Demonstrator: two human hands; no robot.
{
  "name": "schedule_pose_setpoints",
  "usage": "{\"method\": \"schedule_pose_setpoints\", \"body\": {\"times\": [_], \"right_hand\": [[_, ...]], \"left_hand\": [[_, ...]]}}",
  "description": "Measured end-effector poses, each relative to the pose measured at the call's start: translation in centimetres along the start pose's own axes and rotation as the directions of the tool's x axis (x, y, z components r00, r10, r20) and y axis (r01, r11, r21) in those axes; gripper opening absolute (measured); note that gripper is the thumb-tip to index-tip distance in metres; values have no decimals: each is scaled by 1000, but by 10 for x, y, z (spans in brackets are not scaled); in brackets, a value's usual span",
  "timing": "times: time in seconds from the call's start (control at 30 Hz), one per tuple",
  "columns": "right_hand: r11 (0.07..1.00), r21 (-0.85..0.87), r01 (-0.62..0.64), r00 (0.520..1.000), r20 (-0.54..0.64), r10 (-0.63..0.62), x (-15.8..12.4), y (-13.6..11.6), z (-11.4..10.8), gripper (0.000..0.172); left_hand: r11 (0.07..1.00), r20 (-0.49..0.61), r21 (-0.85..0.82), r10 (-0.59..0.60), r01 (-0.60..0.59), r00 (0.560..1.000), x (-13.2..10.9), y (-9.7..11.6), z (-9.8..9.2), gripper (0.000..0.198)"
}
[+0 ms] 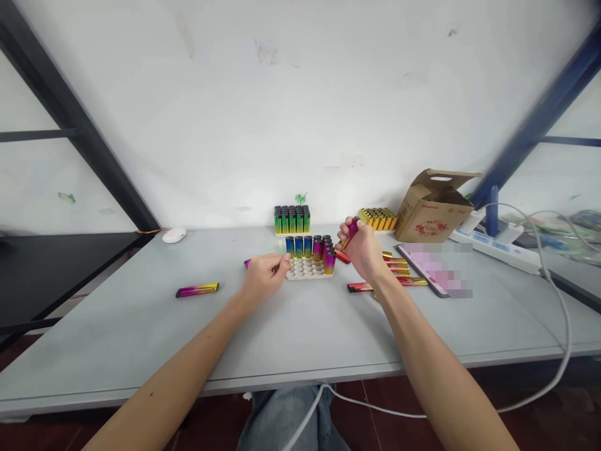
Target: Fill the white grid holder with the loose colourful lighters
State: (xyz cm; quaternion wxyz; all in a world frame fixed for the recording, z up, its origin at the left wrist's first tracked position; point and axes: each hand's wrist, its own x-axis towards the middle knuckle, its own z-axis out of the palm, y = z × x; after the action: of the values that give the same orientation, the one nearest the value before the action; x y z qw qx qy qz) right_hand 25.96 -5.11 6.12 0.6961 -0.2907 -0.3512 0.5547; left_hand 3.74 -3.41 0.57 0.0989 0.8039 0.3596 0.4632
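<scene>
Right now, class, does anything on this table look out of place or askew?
Yes. One lighter lies flat and alone on the table, left of the left hand, far from the tray where others stand upright. More loose lighters lie scattered beyond the right hand.

Two bare forearms and hands (265,275), no sleeves; blue denim jeans (286,416) below.

Head cam, facing fwd/down over the table (141,326), close to both hands.
</scene>
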Motion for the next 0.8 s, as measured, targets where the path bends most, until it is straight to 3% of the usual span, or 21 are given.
{"method": "schedule_pose_setpoints", "body": {"times": [0.3,0.6,0.7,0.8], "right_hand": [[1000,-10,4,1000,8,-4,-1,0,0,9],[989,-99,113,987,129,-100,9,12,-15,36],[980,-127,155,984,109,-142,10,14,-17,40],[969,-172,176,983,74,-166,7,13,-16,33]], "left_hand": [[1000,-14,-1,30,-30,999,0,-3,1,49],[999,-27,6,45,-45,999,0,-2,2,49],[999,-22,21,51,-50,998,0,-1,0,48],[998,-17,43,47,-46,999,1,0,0,49]]}}
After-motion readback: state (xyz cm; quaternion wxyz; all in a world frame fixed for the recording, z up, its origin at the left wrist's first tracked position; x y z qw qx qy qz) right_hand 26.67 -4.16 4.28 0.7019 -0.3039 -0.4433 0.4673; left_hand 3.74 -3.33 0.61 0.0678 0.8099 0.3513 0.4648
